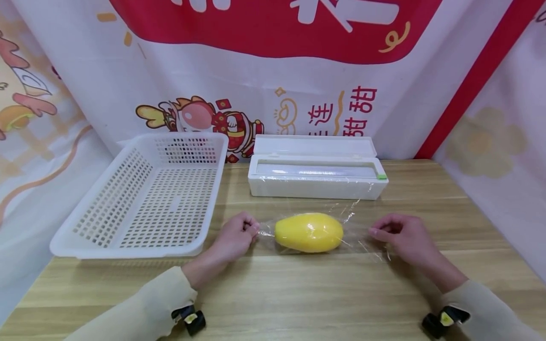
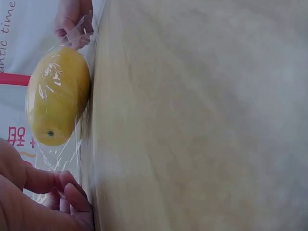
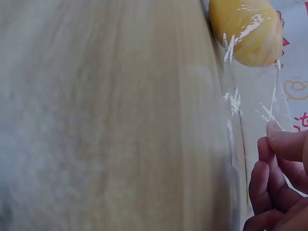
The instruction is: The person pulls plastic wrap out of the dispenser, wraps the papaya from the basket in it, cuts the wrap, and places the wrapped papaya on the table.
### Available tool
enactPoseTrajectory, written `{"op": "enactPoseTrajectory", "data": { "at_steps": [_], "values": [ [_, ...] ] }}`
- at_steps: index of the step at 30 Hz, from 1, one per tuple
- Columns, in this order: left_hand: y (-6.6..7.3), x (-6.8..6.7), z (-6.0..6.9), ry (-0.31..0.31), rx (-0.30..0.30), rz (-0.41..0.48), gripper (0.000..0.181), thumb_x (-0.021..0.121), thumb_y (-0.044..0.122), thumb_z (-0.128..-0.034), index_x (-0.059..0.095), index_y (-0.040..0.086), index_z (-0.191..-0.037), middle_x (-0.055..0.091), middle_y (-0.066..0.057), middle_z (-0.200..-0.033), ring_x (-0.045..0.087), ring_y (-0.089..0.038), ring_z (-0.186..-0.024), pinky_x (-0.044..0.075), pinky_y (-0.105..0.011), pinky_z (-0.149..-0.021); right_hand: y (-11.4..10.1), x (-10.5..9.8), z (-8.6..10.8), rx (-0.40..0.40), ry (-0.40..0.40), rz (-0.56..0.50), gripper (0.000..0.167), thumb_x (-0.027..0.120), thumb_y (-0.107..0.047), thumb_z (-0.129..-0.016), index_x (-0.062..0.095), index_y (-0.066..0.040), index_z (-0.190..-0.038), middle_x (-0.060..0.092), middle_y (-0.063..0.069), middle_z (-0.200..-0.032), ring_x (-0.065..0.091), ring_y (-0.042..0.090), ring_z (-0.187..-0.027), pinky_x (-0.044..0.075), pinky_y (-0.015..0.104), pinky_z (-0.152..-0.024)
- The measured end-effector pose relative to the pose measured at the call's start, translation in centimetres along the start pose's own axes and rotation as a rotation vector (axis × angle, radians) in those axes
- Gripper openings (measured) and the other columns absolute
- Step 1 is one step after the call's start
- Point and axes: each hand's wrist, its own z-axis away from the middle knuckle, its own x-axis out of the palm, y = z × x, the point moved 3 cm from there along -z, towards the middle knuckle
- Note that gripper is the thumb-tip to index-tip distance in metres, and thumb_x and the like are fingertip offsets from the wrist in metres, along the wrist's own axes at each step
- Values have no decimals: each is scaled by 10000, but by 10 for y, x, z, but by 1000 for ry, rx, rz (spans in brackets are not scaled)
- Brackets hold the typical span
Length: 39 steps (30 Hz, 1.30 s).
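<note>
With my left hand (image 1: 236, 235) I pinch one end of the clear film (image 1: 267, 231) between thumb and fingers, and with my right hand (image 1: 404, 237) I pinch its other side. The yellow fruit (image 1: 309, 232) lies on its side between them, wrapped in the film on the bench (image 1: 315, 296), near the open white box (image 1: 315, 188) and to the right of the white basket (image 1: 123, 253).
</note>
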Motion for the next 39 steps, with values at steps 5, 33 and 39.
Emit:
{"op": "enactPoseTrajectory", "data": {
  "at_steps": [5, 33, 39],
  "values": [
    [2, 0, 0, -5, -8, -108, 72, 581, 109, -1063, 631, 95, -1014, 655, -72, -964, 584, -193, -851, 479, -278, -689, -2, 7, -3, -9, -43, 68, 155, 832, -248, -931, 785, -107, -977, 702, 13, -812, 568, 141, -736, 459, 249, -597],
    [6, 3, -6, -58, 92, -347, 60, 711, 92, -985, 652, 90, -982, 677, -51, -942, 607, -179, -838, 516, -271, -685, -11, 11, -14, 95, -208, 147, 231, 838, -279, -924, 711, -85, -915, 660, 40, -795, 579, 196, -734, 478, 282, -588],
    [5, 5, -7, -70, 116, -332, 103, 718, 40, -958, 634, 99, -964, 675, -52, -898, 611, -179, -800, 514, -272, -646, -9, 9, -15, 71, -201, 201, 293, 846, -322, -912, 662, -101, -854, 621, 28, -773, 557, 202, -738, 447, 298, -608]
  ]
}}
